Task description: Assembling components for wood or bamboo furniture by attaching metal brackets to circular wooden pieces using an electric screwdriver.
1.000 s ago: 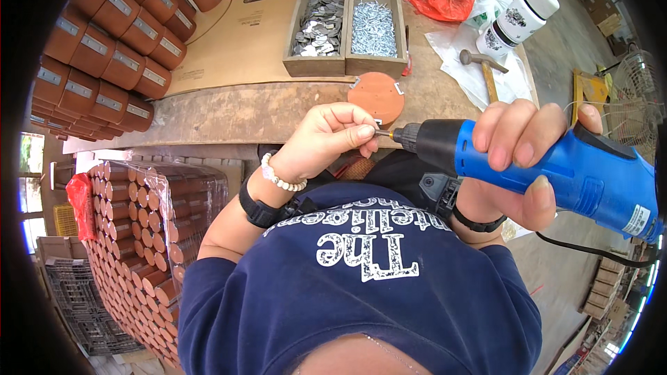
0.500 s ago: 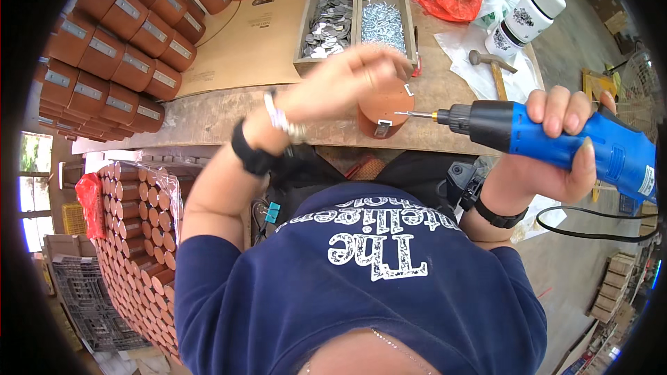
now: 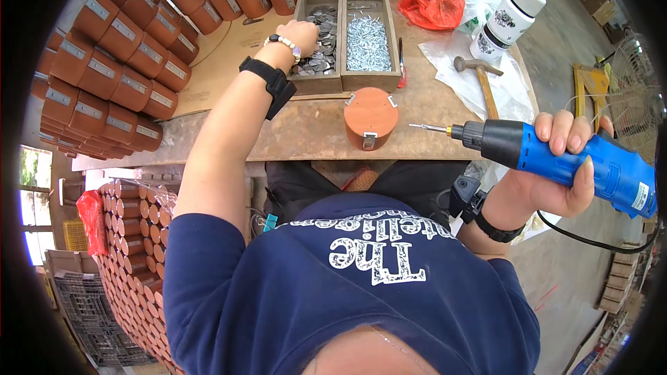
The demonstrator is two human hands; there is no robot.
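Note:
My left hand [image 3: 299, 36] reaches over the left compartment of a wooden box, at the flat metal pieces [image 3: 321, 55] heaped there; its fingers point down and are mostly hidden. In my right hand [image 3: 566, 142] is a blue and black electric screwdriver [image 3: 556, 156], its thin bit pointing left above the table. Left of that bit, near the table's front edge, stands a reddish-brown round block [image 3: 372, 114] with small metal brackets at its rim. Silvery screws [image 3: 368, 45] fill the right compartment of the box [image 3: 316, 85].
Brown cylinders with metal plates [image 3: 111, 62] are stacked at the left. A hammer [image 3: 486, 87] lies on plastic sheeting beside a white bottle [image 3: 511, 17] and a red plastic bag [image 3: 429, 1]. More brown round pieces [image 3: 132, 257] fill a stack at lower left. A cord hangs from the screwdriver.
My left hand has moved from above the round block, away to the left, to the box of metal pieces. The screwdriver, still in my right hand, sits slightly lower and farther right from the block.

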